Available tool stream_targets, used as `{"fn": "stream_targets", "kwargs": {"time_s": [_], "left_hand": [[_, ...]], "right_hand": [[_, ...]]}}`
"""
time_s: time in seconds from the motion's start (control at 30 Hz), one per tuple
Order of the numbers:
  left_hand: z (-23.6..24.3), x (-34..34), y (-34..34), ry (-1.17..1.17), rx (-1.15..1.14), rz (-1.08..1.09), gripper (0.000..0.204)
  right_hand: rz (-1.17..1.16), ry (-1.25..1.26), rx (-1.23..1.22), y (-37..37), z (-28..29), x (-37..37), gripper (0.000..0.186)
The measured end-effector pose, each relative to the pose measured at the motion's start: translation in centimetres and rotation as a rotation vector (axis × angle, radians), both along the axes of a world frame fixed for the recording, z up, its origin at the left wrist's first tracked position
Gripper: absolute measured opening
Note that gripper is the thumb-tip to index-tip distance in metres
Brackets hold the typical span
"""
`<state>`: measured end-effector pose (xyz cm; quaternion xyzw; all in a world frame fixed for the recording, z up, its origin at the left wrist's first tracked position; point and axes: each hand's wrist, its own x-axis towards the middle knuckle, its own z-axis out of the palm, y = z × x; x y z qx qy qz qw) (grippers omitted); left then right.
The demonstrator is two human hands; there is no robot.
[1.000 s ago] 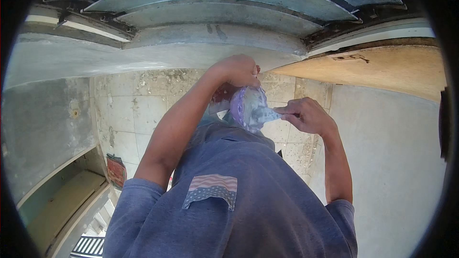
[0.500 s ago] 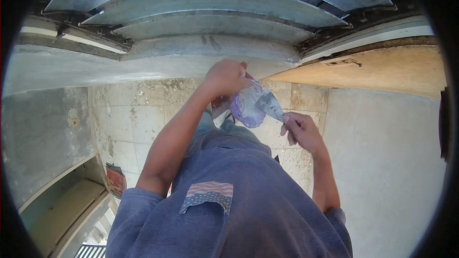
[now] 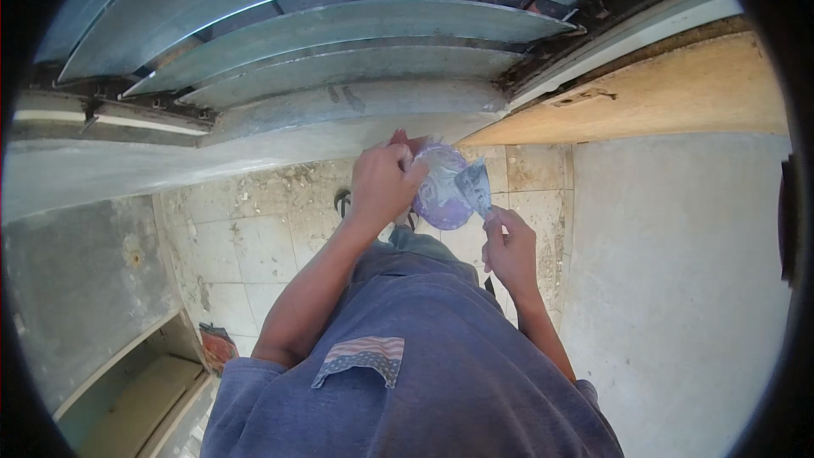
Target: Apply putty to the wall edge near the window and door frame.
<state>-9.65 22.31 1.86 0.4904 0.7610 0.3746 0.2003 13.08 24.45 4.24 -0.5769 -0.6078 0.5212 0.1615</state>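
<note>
My left hand (image 3: 381, 182) grips a purple plastic container (image 3: 447, 213) at its left rim, together with a reddish item (image 3: 400, 137) behind it that I cannot make out. White paste (image 3: 437, 171) is smeared inside the container. In my right hand (image 3: 500, 229), fingers closed on its lower end, is a metal putty knife (image 3: 473, 180), its blade coated with grey-white paste and over the container's right part.
A louvred glass window (image 3: 356, 21) spans the top above a grey sill (image 3: 356, 98). A wooden panel (image 3: 644, 102) runs right. Below lie debris-specked floor tiles (image 3: 220, 246); at left are a recessed opening (image 3: 140, 390) and a red sack (image 3: 218, 345) on the floor.
My left hand has moved down and left, turning the container. My right hand has moved down and left, the knife blade now tipped upward. The view has tilted slightly.
</note>
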Motion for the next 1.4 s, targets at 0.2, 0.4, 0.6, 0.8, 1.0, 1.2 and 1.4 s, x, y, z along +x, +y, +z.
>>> {"fn": "stream_targets", "kwargs": {"time_s": [0.2,0.4,0.6,0.8,1.0,1.2,1.4], "left_hand": [[-0.1,0.9,-0.6,-0.072,-0.014,-0.004,0.024],[-0.2,0.3,-0.9,-0.083,-0.008,-0.077,0.027],[0.8,-1.6,-0.2,-0.211,-0.207,-0.185,0.031],[1.1,-2.1,0.2,-0.274,-0.329,-0.190,0.030],[0.4,-2.9,-0.2,-0.283,-0.300,-0.164,0.032],[-1.0,-4.1,-0.9,-0.437,-0.278,-0.066,0.028],[-3.6,-3.7,-0.6,-0.593,-0.265,-0.002,0.026]], "right_hand": [[0.142,-0.145,0.302,-0.1,-1.9,0.6,0.025],[0.206,-0.222,0.444,0.0,-0.1,-0.6,0.024],[0.277,-0.199,0.482,0.9,0.0,-0.5,0.023],[0.168,-0.011,0.240,1.4,-0.1,-0.7,0.022],[0.281,0.130,0.222,1.4,0.8,-0.1,0.024],[0.140,0.382,0.084,1.2,1.2,1.4,0.022],[-0.005,0.684,-0.213,2.5,-3.0,4.2,0.031]]}}
